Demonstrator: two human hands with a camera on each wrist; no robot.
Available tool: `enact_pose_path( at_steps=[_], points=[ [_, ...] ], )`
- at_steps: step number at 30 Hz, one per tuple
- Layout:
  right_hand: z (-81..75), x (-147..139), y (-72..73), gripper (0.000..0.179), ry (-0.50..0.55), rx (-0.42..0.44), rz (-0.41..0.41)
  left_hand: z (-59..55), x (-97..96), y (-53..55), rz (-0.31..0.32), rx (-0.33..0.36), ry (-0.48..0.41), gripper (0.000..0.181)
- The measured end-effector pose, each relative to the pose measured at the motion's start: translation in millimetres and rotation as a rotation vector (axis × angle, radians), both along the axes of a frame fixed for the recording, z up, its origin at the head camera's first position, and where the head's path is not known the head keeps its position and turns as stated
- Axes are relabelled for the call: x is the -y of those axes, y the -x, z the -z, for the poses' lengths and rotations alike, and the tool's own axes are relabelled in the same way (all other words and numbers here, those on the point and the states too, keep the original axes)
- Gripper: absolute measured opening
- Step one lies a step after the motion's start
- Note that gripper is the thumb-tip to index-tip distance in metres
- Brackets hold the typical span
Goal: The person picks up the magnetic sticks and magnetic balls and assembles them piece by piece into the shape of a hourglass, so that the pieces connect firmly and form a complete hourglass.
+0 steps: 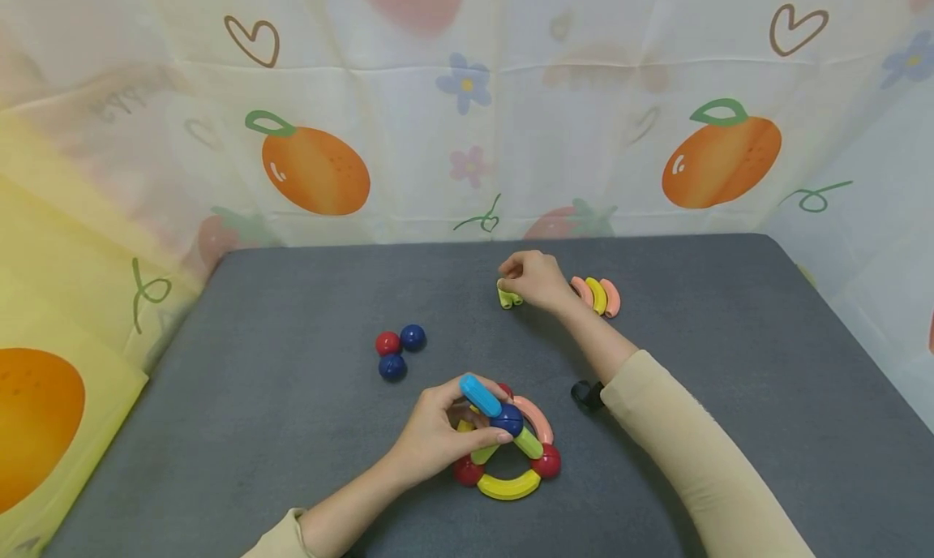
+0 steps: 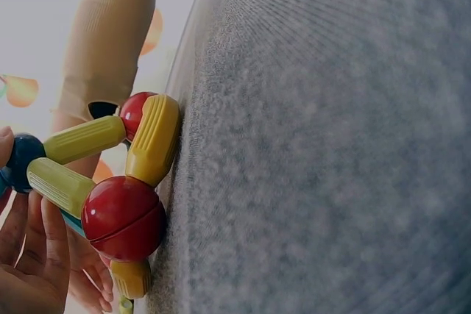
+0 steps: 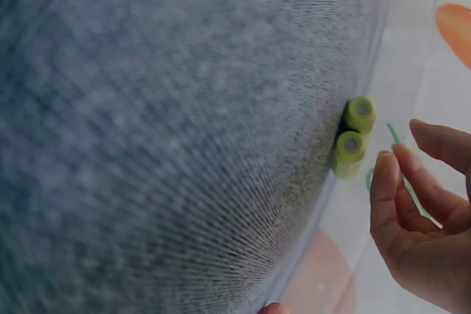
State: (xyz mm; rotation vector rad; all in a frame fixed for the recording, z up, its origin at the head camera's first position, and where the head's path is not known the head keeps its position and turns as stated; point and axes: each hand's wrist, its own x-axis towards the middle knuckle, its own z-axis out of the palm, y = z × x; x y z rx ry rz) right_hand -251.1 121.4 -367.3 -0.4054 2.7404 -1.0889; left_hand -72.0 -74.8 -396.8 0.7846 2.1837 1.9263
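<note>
My left hand point(image 1: 430, 436) pinches the dark blue ball point(image 1: 507, 420) at the top of a magnetic stick-and-ball structure. Its base is a ring of red balls point(image 1: 546, 461) and curved yellow point(image 1: 509, 487) and pink point(image 1: 536, 418) sticks. Light green sticks point(image 2: 85, 139) slope up to the blue ball, and a bright blue stick point(image 1: 480, 395) juts from it. At the back of the table, my right hand point(image 1: 536, 278) hovers with bent fingers beside two short green sticks point(image 3: 349, 154). In the right wrist view its thumb and fingers are apart, and nothing shows between them.
Left of the structure lie a red ball point(image 1: 388, 344) and two dark blue balls point(image 1: 392, 368). Curved pink and yellow sticks point(image 1: 597, 296) lie in a row behind the right wrist. A black band point(image 1: 586, 396) shows by the right sleeve. A printed cloth point(image 1: 496, 136) hangs behind the grey table point(image 1: 255, 396).
</note>
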Motion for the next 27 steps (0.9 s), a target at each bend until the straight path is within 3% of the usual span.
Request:
enact_pose_path(
  at_steps=[16, 27],
  points=[
    [9.7, 14.5, -0.6, 0.032, -0.251, -0.137, -0.147, -1.0, 0.4, 0.6, 0.002, 0.002, 0.005, 0.031],
    [11.6, 20.2, -3.5, 0.029, -0.299, -0.156, -0.176, -2.2, -0.1, -0.3, 0.005, -0.015, -0.004, 0.030]
  ],
)
